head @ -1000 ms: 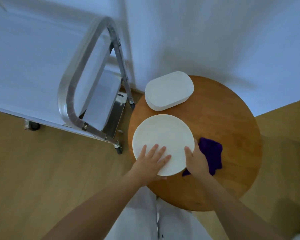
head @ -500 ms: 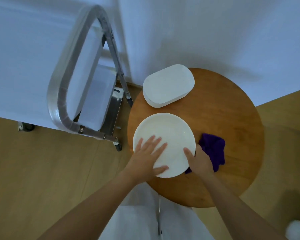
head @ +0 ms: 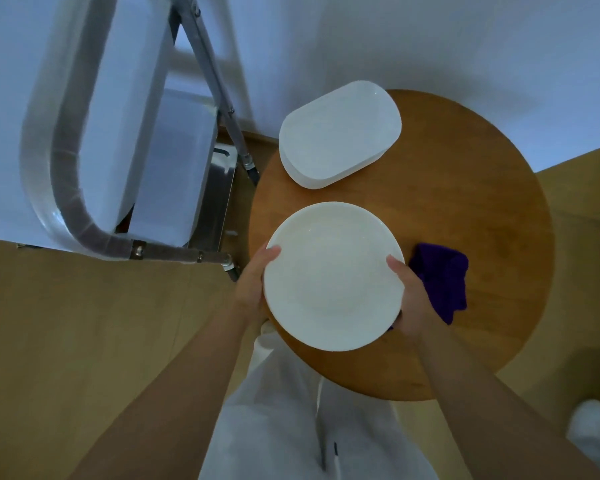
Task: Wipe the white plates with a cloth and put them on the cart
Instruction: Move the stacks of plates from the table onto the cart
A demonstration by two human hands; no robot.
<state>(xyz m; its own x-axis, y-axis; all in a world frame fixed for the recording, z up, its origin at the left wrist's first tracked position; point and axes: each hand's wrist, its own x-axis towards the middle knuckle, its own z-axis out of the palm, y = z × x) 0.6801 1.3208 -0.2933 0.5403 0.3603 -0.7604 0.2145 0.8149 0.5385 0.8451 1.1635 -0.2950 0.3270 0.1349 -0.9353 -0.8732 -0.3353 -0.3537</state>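
A round white plate (head: pixel 333 275) is held above the near edge of the round wooden table (head: pixel 482 237). My left hand (head: pixel 253 282) grips its left rim, thumb on top. My right hand (head: pixel 411 299) grips the right rim, thumb on top, fingers hidden below. A purple cloth (head: pixel 442 282) lies on the table just right of my right hand. A stack of rounded rectangular white plates (head: pixel 340 133) sits at the table's far left. The metal cart (head: pixel 174 161) stands to the left.
The cart's curved handle (head: pixel 66 209) and frame bars (head: pixel 215 95) rise close to the table's left edge. A white wall runs behind table and cart. Wooden floor lies on both sides. My white trousers (head: pixel 291 410) show below the plate.
My left hand moved from flat on the plate to gripping its left rim. My right hand took the right rim. The plate rose off the table toward me.
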